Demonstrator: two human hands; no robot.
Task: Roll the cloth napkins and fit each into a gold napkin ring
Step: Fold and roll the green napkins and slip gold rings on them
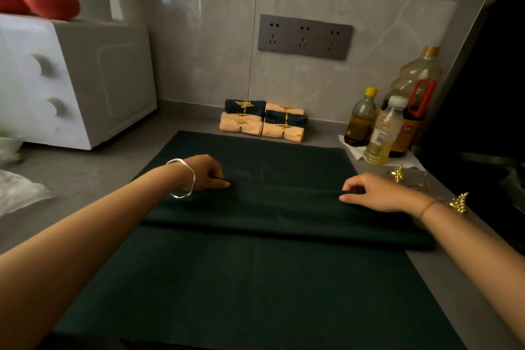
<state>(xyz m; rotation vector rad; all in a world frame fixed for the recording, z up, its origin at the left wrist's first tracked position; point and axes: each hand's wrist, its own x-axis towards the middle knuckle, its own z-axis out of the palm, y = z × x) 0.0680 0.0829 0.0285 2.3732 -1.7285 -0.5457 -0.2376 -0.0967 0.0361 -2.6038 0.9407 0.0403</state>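
A big dark green napkin [255, 278] lies spread out flat on the grey counter [85, 167]. This is the cloth being worked on. Part of it is folded over, so a thick band runs across its middle from side to side.

The left hand [206, 172] is on the far edge of that band, near the napkin's left side. Its fingers are curled and its thumb and fingers pinch the cloth. A silver bangle [183, 179] sits on that wrist.

The right hand [372, 193] is on the same edge, near the napkin's right side. It pinches the cloth too, with fingers bent. A thin string bracelet [426, 207] is on that wrist.

Just behind the napkin, by the wall, is a small pile of rolled napkins [262, 121]. Some are peach and some are dark green. Each has a gold leaf ring around it.

Loose gold napkin rings [397, 173] lie just beside the napkin's right edge, close to the right hand.

Three oil bottles [382, 133] stand beyond the napkin's far right corner. A white countertop oven [93, 79] stands beyond its far left corner. A grey socket plate [305, 37] is on the wall behind the napkin.
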